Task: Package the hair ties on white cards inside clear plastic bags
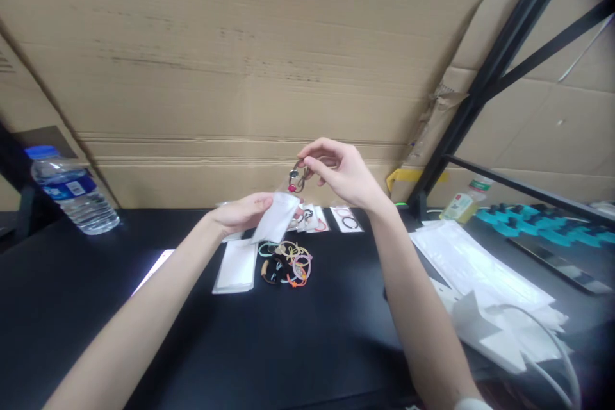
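Pinches a dark band (302,183) with a red bead (291,188) between thumb and fingertips of the right hand (343,173), other fingers loosely curled. Grips a white packet (276,218) in the left hand (243,213), nearly closed, with thumb on top. Holds both above the far half of the black table (192,346), about midway between its left and right sides.

Comes close to the far edge and the cardboard wall (240,77) behind it. Has small packed cards (346,220) along that edge, below and to the right of the packet, and a pile of bands (302,261) just nearer. Has a stack of white packets (235,267) just beside the pile, to its left. Finds open black surface from pile and stack toward the near edge, crossed by both forearms at the sides. Meets clear sleeves (480,262) and a white cable (562,352) toward the right side, and a water bottle (77,189) upright near the far left corner.

Tilts the packet's long axis from lower left to upper right, upper end toward the band. Dangles the band from the fingertips, bead low and to the left, roughly along a steep axis.
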Motion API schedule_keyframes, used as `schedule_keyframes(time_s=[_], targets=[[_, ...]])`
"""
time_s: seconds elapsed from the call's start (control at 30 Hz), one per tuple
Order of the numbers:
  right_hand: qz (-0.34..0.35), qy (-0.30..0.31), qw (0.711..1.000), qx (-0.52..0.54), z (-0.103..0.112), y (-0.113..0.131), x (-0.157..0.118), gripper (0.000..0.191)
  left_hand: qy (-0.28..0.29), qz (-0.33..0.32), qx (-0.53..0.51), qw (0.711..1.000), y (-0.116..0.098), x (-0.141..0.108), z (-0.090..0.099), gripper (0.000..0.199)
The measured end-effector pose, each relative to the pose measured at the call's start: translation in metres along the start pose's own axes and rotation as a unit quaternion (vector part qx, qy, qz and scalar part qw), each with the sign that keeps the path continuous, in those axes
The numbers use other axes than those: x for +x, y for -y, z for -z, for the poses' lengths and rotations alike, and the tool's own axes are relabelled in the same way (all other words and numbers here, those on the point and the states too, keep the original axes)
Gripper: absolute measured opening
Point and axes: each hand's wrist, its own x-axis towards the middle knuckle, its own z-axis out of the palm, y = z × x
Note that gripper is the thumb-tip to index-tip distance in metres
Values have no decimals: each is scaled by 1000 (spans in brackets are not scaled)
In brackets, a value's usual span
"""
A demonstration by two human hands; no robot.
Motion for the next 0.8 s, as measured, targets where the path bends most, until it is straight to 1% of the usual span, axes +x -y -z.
schedule_keyframes(time_s=[0.1, 0.2, 0.33, 0.43, 0.53, 0.67, 0.8], targets=[[14, 16, 1000, -13, -2, 0, 0, 17, 0, -14, -21, 1000, 5, 2, -3, 59], [22, 39, 999, -17, -5, 1, 0, 15, 4, -25, -32, 999, 12, 3, -1, 59], [16, 52, 998, -9, -8, 5, -1, 15, 29, -29, -34, 999, 21, 6, 3, 70], [18, 59, 998, 2, -10, 9, -3, 14, 54, -33, -37, 997, 23, 7, 3, 79], [21, 66, 997, -30, -11, 14, -5, 13, 72, -40, -40, 996, 23, 8, 1, 88], [39, 68, 993, -85, -14, 22, -8, 9, 60, -50, -29, 997, 25, 8, 1, 83], [40, 75, 991, -99, -15, 28, -11, 6, 57, -62, -42, 996, 27, 7, 3, 82]])
